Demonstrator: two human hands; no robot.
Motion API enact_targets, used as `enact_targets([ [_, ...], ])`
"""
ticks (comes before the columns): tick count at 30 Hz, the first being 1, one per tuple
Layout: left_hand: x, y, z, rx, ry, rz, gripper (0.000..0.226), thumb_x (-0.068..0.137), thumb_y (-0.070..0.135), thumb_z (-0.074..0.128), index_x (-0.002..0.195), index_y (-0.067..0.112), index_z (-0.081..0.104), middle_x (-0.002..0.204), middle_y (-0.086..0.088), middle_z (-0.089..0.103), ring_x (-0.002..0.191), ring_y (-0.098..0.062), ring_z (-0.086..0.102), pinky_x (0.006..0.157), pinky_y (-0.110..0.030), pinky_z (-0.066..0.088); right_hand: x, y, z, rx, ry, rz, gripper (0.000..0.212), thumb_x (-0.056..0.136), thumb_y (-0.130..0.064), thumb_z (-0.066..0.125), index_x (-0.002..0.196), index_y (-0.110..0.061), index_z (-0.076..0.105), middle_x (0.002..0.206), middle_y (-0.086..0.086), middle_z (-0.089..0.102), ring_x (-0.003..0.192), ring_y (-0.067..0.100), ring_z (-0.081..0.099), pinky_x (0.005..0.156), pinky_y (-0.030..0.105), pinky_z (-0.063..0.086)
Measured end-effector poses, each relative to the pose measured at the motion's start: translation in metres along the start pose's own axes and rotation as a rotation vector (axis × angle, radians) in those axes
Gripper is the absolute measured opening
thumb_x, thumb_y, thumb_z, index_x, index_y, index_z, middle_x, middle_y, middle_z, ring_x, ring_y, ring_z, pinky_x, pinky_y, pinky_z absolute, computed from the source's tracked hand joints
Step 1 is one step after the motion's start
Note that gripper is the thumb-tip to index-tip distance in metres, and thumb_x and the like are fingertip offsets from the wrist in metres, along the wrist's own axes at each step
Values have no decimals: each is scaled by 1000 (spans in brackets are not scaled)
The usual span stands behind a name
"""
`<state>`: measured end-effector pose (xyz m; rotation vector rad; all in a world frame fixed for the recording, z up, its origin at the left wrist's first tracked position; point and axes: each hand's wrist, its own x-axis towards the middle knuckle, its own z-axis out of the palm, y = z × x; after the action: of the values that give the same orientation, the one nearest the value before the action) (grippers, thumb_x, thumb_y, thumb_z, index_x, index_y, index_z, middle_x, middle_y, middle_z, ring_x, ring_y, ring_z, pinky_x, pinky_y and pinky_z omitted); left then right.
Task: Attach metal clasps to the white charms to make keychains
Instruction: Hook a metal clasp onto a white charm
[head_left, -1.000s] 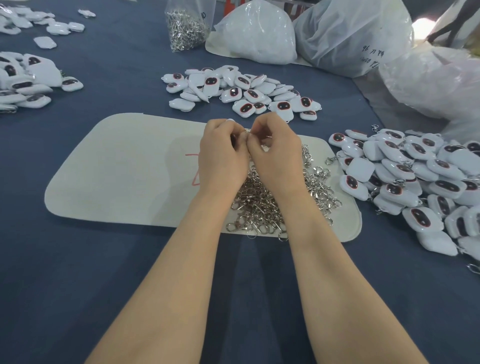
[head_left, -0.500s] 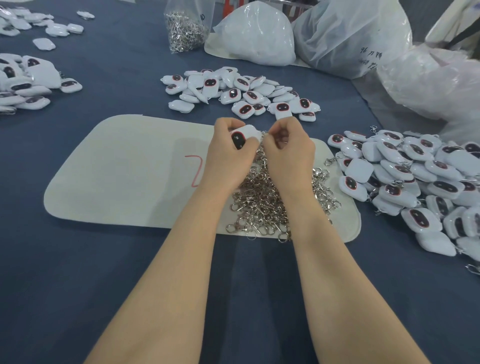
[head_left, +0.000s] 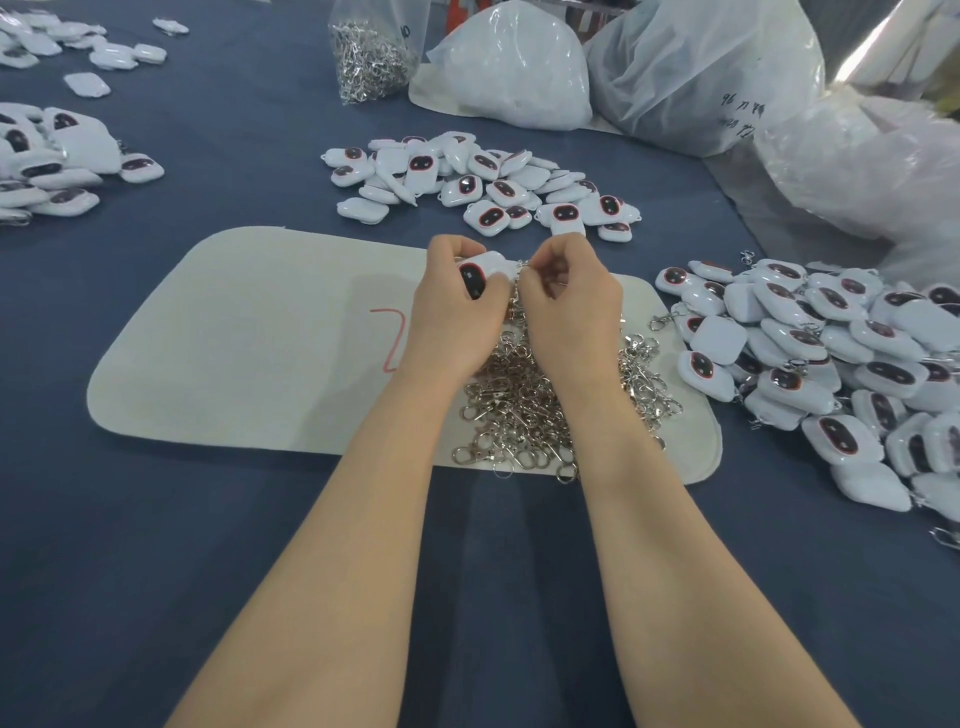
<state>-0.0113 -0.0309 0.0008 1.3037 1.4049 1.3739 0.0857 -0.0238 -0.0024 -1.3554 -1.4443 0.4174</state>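
Head view, inspected from the near edge outward: I see my two forearms running up from the bottom of the frame over the dark blue counter. At centre frame sits a pale mat bearing a red mark, and on its right half lies a loose heap of metal clasps.

Above that heap the left hand is clenched around one white charm, dark face toward me. The right hand is pinched on a clasp at the charm's edge, its chain trailing down between the hands. I cannot tell whether the ring is yet through the charm's loop; I judge this unit to be mid-attachment.

At right of frame, a large pile of charms shows clasps protruding at several points, so I take these as finished keychains. At upper centre, a smaller pile of charms shows no hardware that I can make out; I judge these as pending. Further charms lie at upper left, status undetermined.

Along the top edge stand a clear bag of clasps and several white plastic bags.

Assessment: work is well under way, with substantial stock remaining.
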Motion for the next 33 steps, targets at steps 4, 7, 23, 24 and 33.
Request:
enact_targets([
  [4,1,-1,1,3,5,-2,19,88,14,56,101,20,44,88,-2,59,72,-18,55,68,-32,45,1,1,1,-21,1,-15,15,85,-2,56,82,-16,53,73,-8,55,66,3,49,62,9,39],
  [7,2,-2,0,22,18,13,19,88,15,56,102,20,43,83,2,57,66,-14,53,63,-27,41,0,3,3,-55,-19,-38,15,85,-2,56,82,-16,52,78,-2,58,69,9,49,64,12,39],
  [23,3,-4,-1,163,23,124,21,93,10,52,103,16,35,81,14,44,69,1,48,57,-10,37,-2,2,6,-155,-50,-56,6,87,-3,54,90,-7,58,83,2,59,77,18,53,71,29,43],
  [24,3,-4,-1,165,22,121,21,92,10,52,103,16,35,82,14,44,69,1,48,56,-6,37,-2,0,6,-171,-65,-62,6,87,-3,54,91,-6,58,84,3,58,80,20,53,72,31,43],
  [33,3,-8,-1,132,52,12,16,90,12,51,101,17,41,81,11,49,70,-7,53,60,-9,41,-3,-1,5,-257,-222,-107,9,86,3,51,93,-3,55,89,9,60,83,27,53,73,36,42],
])
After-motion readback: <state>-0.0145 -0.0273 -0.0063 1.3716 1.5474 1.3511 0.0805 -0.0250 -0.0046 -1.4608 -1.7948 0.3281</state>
